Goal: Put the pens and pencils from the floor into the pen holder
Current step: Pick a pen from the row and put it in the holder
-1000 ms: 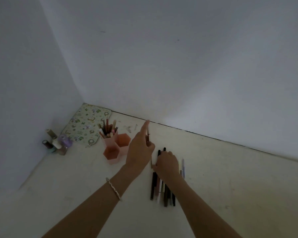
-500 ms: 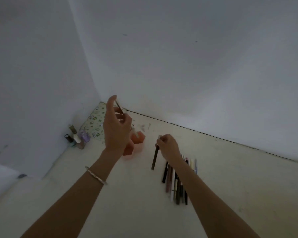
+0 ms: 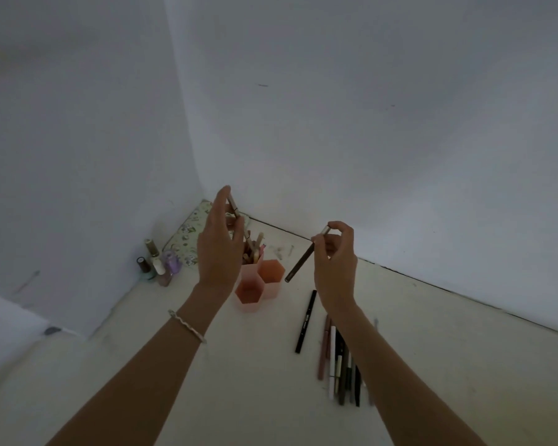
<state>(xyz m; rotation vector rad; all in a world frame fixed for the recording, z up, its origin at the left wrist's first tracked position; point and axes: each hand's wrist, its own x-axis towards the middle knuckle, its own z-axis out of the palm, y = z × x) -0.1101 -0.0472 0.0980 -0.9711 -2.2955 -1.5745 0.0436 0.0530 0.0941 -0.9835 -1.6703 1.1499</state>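
Forearms: both reach in from the near edge, one on each side of the pen holder [image 3: 254, 299].
Bracelet [image 3: 187, 326]: thin band on the left wrist, nearer than the pen holder and to its left.
Loose pens [image 3: 337, 365]: tight row lying side by side on the floor [image 3: 142, 381], nearer than the pen holder and to its right, partly hidden under the right forearm.
Black pen [image 3: 306, 321]: alone on the floor, closer to the pen holder than the row is, touching neither.
Right hand [image 3: 335, 268]: raised just right of the pen holder, fingers curled, thumb and fingertips pinching the upper end of the dark pen [image 3: 305, 257].
Dark pen: in the air, slanting down towards the pen holder – its low tip is beside the right-hand cell, not touching.
Pen holder: pink, three hexagonal cells, upright on the floor.
Stored pens [image 3: 255, 249]: standing in the pen holder's far cell.
Left hand [image 3: 219, 249]: raised over the pen holder's left side, back to the camera, fingers straight and pressed together, holding the slim pen [image 3: 234, 206]; thumb hidden.
Slim pen: tilted, lower end aimed at the far cell – contact with the stored pens cannot be told.
Bottles [image 3: 157, 263]: small cluster left of the pen holder, by the wall [image 3: 368, 123].
Patterned pouch [image 3: 192, 233]: flat on the floor behind the pen holder, in the corner.
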